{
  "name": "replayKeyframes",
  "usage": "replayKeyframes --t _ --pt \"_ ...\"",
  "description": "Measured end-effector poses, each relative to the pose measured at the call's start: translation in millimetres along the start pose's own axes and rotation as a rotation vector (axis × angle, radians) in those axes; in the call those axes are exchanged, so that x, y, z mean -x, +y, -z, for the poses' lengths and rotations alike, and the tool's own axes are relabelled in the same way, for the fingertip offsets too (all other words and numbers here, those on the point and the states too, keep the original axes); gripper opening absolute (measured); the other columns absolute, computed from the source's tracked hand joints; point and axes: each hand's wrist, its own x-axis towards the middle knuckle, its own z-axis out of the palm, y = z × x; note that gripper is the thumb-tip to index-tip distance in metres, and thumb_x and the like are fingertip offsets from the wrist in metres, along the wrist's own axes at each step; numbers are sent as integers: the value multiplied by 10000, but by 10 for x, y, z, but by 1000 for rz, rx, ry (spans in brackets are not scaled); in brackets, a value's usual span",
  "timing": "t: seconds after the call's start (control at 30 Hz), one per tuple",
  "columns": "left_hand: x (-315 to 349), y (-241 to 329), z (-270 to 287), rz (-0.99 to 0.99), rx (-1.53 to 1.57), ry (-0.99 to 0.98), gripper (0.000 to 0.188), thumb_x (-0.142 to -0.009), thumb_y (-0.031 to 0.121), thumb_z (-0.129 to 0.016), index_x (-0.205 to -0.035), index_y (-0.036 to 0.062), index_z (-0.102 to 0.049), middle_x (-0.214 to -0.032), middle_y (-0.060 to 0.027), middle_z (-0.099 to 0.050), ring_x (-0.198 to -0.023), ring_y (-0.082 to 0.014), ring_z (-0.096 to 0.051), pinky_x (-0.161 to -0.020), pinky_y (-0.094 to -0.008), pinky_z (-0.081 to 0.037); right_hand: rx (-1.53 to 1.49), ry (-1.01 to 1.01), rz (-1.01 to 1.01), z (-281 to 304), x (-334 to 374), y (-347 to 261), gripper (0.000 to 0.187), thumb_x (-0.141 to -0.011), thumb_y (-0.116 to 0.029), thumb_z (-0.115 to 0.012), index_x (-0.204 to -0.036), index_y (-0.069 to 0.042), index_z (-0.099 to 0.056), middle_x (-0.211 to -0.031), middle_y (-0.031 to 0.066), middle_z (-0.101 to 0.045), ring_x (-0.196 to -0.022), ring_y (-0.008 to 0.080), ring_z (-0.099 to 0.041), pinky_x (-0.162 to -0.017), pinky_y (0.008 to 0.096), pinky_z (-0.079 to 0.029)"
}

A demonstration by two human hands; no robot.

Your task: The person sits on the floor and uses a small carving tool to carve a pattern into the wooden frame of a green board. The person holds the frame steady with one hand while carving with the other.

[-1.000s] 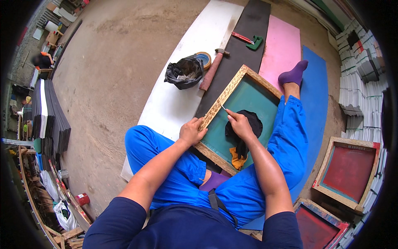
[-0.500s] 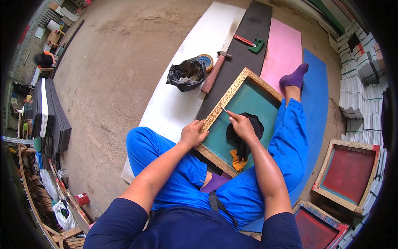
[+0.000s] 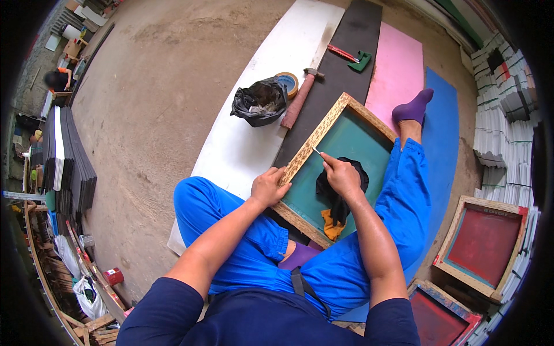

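A wooden frame (image 3: 314, 137) stretched with green mesh (image 3: 360, 138) rests tilted across my legs. Its left rail, speckled with dark marks, is gripped by my left hand (image 3: 269, 185), fingers curled over the edge. My right hand (image 3: 344, 177) is closed around a thin tool (image 3: 317, 151). Only the pale, slim tip shows, close to the inner edge of the left rail; its kind cannot be made out. Beneath the right hand and wrist, a bunched black cloth (image 3: 362, 173) lies on the mesh, with a yellow-orange cloth (image 3: 333, 228) at its lower end.
Ahead lie a black plastic bag (image 3: 257, 109), a tape roll (image 3: 293, 85), a hammer (image 3: 300, 104), a red cutter (image 3: 344, 53) and a green tool (image 3: 360, 62) on coloured sheets. Red-mesh frames (image 3: 461, 266) stand at right beside stacked white bundles (image 3: 490, 135). A person (image 3: 59, 79) is far left.
The view has shifted slightly. My right hand, with the thin tool, stays near the left rail; its tip is a little shifted. The left hand keeps its grip on the frame.
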Motion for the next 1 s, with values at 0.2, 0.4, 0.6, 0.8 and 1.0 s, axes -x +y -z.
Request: replayKeyframes --t 0.2,0.4,0.6,0.8,1.0 --pt "-15 -16 -20 -20 -15 13 554 -878 382 -777 -1331 78 -684 -1072 -103 -703 -928 -327 -723 -814 -434 -594 47 17 68 -61 -52 65 354 -1038 -324 -583 -1371 -298 -699 -958 236 -760 -898 429 -744 -807 542 -592" --pt "1 -37 -24 -28 -14 24 550 -878 374 -778 -1329 72 -683 -1064 -103 -700 -909 -328 -723 -798 -434 -595 171 -55 23 102 -26 -221 367 -1032 -303 -585 -1377 -238 -695 -945 241 -762 -885 438 -749 -801 550 -593" --pt "-28 72 -21 -36 -12 12 552 -863 327 -801 -1315 30 -687 -1055 -139 -705 -883 -348 -726 -776 -435 -593 -93 56 63 -329 -116 195 360 -1043 -318 -584 -1381 -264 -695 -954 221 -766 -868 455 -738 -774 555 -581" --pt "15 -23 -29 -21 -39 17 538 -884 369 -767 -1324 71 -683 -1074 -103 -696 -906 -336 -721 -787 -441 -593 11 -68 2 -93 -14 -68 429 -1052 -261 -576 -1473 -193 -625 -951 236 -772 -907 448 -752 -798 517 -598" --pt "-17 -11 -26 -24 -41 10 546 -879 382 -774 -1323 75 -690 -1077 -105 -702 -923 -333 -723 -799 -442 -593 -600 -163 -153 -356 -173 347 438 -1047 -289 -619 -1486 -285 -620 -907 207 -780 -877 417 -772 -763 463 -591"
